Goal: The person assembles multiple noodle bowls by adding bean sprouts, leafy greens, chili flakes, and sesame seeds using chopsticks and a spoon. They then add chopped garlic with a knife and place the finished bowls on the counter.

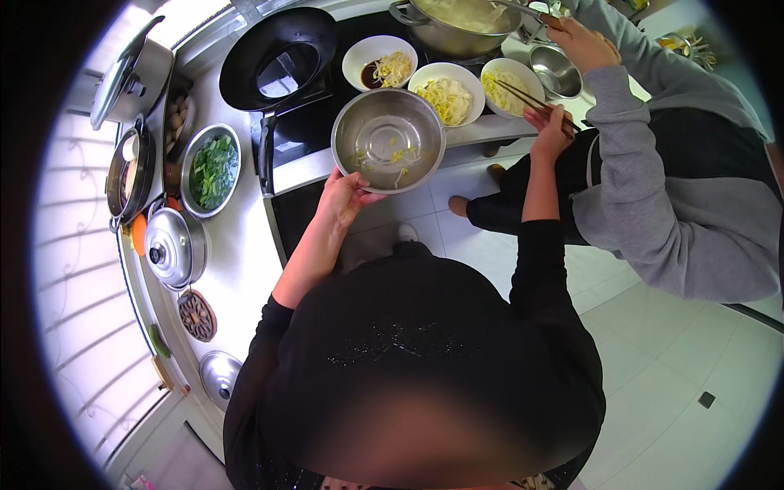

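My left hand grips the near rim of a stainless steel bowl, thumb over the edge. A few bean sprouts cling inside it. In my right hand is a pair of dark chopsticks, fingers closed round them. Their tips reach into the right white bowl, among pale yellow sprouts. The middle white bowl holds sprouts over something pale. Bean sprouts and dark sauce lie in the left white bowl.
A person in grey stands close at right, one hand holding a utensil over a large pot. A black wok sits at the stove's back left. Leafy greens fill another bowl on the left counter, beside a lidded pot.
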Tool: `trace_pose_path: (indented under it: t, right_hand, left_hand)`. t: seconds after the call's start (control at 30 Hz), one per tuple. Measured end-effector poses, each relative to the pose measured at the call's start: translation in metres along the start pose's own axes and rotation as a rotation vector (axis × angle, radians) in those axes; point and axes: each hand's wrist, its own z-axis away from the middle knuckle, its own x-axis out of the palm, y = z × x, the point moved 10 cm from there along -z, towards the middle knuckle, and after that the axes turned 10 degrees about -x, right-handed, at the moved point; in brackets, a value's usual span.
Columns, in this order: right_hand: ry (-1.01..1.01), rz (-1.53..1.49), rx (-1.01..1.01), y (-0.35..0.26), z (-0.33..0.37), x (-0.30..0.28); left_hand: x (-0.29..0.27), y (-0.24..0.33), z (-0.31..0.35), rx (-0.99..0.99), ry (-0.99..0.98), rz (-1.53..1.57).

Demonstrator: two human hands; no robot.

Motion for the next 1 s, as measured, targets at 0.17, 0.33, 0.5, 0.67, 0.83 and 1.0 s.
trace_pose_path:
  t: [0.17,0.33,0.5,0.67,0.83,1.0]
  right_hand:
    - [-0.126,-0.133,0.01,-0.044,0.04,0.024]
    - [-0.64,-0.005,0.248,-0.078,0.124,0.093]
    - [-0.85,0.149,0.398,-0.083,0.166,0.124]
    - [-0.849,0.123,0.423,-0.066,0.197,0.129]
    - [-0.741,-0.011,0.439,-0.05,0.216,0.121]
    - [-0.667,-0.119,0.553,-0.019,0.224,0.112]
  left_hand:
    - [-0.011,-0.002,0.007,-0.002,0.063,-0.007]
    - [-0.013,0.001,0.018,0.029,0.035,-0.026]
    - [-0.015,0.001,0.032,0.043,0.046,-0.026]
    - [-0.018,-0.004,0.041,0.035,0.037,-0.019]
    - [-0.023,-0.006,0.046,0.07,0.034,-0.042]
    - [-0.024,-0.009,0.054,0.057,0.041,-0.051]
